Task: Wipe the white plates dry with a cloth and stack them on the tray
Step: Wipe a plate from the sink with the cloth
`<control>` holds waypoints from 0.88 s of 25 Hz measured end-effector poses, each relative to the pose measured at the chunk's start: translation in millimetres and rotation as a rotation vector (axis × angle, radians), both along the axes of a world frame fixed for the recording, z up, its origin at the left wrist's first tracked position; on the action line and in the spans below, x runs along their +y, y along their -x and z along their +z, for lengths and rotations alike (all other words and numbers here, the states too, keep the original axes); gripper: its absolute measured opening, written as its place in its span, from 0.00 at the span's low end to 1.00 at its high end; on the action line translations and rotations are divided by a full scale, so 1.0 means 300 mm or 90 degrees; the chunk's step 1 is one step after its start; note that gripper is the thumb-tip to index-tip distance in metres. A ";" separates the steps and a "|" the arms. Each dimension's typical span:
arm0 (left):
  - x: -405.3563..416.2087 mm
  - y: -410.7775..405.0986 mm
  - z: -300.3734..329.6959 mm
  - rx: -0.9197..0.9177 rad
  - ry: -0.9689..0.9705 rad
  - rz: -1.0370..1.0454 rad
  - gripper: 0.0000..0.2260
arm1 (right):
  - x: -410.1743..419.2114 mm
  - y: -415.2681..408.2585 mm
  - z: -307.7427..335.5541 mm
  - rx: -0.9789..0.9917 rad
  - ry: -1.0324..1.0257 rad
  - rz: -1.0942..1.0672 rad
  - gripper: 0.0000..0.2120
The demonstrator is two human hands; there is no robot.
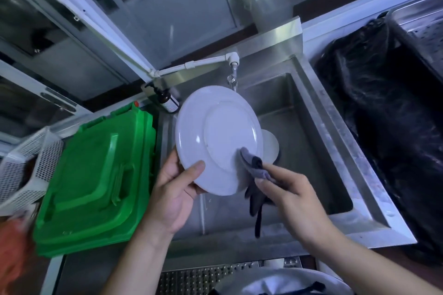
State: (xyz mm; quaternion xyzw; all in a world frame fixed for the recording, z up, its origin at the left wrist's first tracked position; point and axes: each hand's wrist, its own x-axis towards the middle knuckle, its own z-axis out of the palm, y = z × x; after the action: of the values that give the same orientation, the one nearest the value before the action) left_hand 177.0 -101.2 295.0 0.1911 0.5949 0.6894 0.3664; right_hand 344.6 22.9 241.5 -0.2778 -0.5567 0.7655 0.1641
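Note:
A white plate point(215, 136) is held tilted over the sink, its underside facing me. My left hand point(172, 189) grips its lower left rim, thumb on the underside. My right hand point(287, 196) holds a grey cloth point(254, 167), bunched and pressed against the plate's lower right rim, with a dark end hanging down. Behind the held plate, another white plate point(271, 143) shows partly, down in the sink. At the bottom edge, a perforated metal tray point(191, 278) is partly visible.
The steel sink basin point(311, 151) lies under the plate, with a tap point(232, 74) at its back. A green plastic bin lid point(96, 179) sits left, a white mesh basket point(26, 170) further left, a brown bottle point(167, 100) behind, a black bag point(388, 115) right.

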 end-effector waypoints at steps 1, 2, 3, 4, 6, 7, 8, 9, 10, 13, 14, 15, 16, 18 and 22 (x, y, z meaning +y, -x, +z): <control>0.011 0.003 -0.008 -0.010 0.009 0.010 0.20 | 0.032 -0.023 0.013 0.032 0.102 0.016 0.11; 0.019 0.003 -0.016 -0.031 0.015 0.018 0.20 | 0.070 -0.052 0.026 0.042 0.180 0.000 0.10; 0.025 -0.002 -0.024 -0.053 0.017 0.024 0.20 | 0.113 -0.085 0.037 0.041 0.217 -0.034 0.09; 0.028 -0.008 -0.033 -0.071 0.015 0.027 0.20 | 0.157 -0.120 0.046 0.041 0.214 -0.070 0.09; 0.036 -0.030 -0.048 -0.097 0.007 0.018 0.20 | 0.235 -0.183 0.044 0.063 0.130 -0.137 0.12; 0.041 -0.043 -0.052 -0.108 0.000 0.011 0.19 | 0.262 -0.199 0.043 0.089 0.057 -0.155 0.14; 0.048 -0.058 -0.053 -0.115 -0.009 0.002 0.19 | 0.277 -0.204 0.050 0.123 -0.026 -0.159 0.15; 0.056 -0.075 -0.056 -0.118 -0.013 -0.006 0.21 | 0.285 -0.199 0.058 0.154 -0.112 -0.152 0.17; 0.069 -0.090 -0.058 -0.119 -0.012 -0.012 0.21 | 0.287 -0.181 0.061 0.171 -0.199 -0.138 0.19; 0.100 -0.143 -0.058 -0.113 -0.011 -0.034 0.23 | 0.253 -0.093 0.052 0.066 -0.477 -0.070 0.19; 0.105 -0.162 -0.058 -0.113 -0.019 -0.048 0.24 | 0.230 -0.067 0.042 0.007 -0.540 -0.057 0.19; 0.108 -0.179 -0.059 -0.112 -0.028 -0.055 0.25 | 0.204 -0.050 0.029 -0.038 -0.570 -0.064 0.19; 0.109 -0.194 -0.061 -0.111 -0.035 -0.052 0.24 | 0.177 -0.038 0.017 -0.060 -0.568 -0.084 0.20; 0.105 -0.220 -0.073 -0.114 -0.039 -0.032 0.22 | 0.127 -0.042 -0.003 -0.050 -0.536 -0.117 0.21; 0.097 -0.240 -0.091 -0.100 -0.049 -0.011 0.21 | 0.041 -0.117 -0.013 0.021 -0.562 -0.063 0.20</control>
State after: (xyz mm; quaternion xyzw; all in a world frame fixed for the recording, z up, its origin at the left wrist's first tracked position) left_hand 249.1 -72.0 267.7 0.1557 0.5357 0.7215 0.4103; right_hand 379.8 35.2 237.5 -0.1950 -0.8137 0.4500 0.3121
